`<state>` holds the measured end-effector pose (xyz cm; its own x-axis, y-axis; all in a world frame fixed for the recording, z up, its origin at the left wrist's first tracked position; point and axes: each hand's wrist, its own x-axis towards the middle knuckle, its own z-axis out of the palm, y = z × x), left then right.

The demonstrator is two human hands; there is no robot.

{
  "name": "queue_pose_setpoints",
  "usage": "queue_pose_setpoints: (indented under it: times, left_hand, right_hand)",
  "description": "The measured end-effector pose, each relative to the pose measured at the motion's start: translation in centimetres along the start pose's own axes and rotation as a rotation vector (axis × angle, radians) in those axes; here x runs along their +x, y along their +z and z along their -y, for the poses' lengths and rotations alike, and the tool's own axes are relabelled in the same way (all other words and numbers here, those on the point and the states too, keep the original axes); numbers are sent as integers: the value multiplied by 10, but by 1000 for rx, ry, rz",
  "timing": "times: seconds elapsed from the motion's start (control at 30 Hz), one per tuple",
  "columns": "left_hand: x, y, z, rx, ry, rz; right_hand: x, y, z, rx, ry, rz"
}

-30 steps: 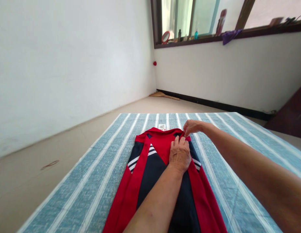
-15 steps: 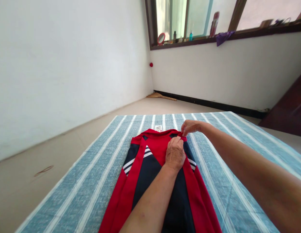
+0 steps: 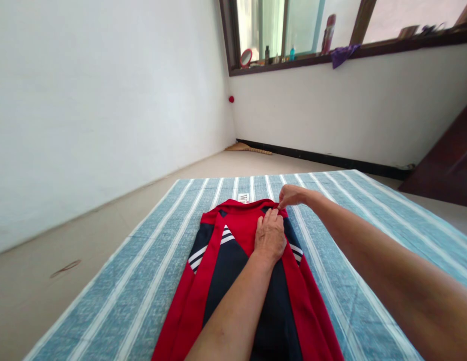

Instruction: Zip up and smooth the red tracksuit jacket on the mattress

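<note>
Shift across the frame: over the last second the scene has slid slightly left in the view, while both hands have stayed at about the same place on the garment; the work, it seems, is still at one corner of the neckline.
Lower left, floor: a thin brown loop (image 3: 65,268) lies well apart from the striped cloth (image 3: 139,271).
Lower centre, tracksuit jacket (image 3: 226,271): spread lengthwise on the striped cloth, its far end near the middle of the frame and its lower part cut off by the bottom edge. Red bands run down both sides of a navy panel, with a pointed red yoke above and white stripes near the shoulders; it looks mostly flat and smooth.
Centre, collar (image 3: 235,205): red, slightly raised in a ridge, just beside a white patch (image 3: 243,197) marked with a W, the rest of its lettering hidden.
Right of centre, left hand (image 3: 270,234): rests palm down on the jacket, fingertips at the collar; whether it pinches fabric I cannot tell.
Farther right, right hand (image 3: 291,195): thumb and fingers appear pinched on the collar's right end.
</note>
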<state>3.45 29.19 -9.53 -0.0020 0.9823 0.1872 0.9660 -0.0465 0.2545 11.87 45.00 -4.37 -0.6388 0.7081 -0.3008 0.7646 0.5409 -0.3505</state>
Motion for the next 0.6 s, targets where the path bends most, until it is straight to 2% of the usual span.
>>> queue_pose_setpoints:
  times: [0.6]
  left_hand:
    - [1, -2, 2, 18, -29, 86]
  right_hand:
    - [-1, 10, -1, -21, 11, -91]
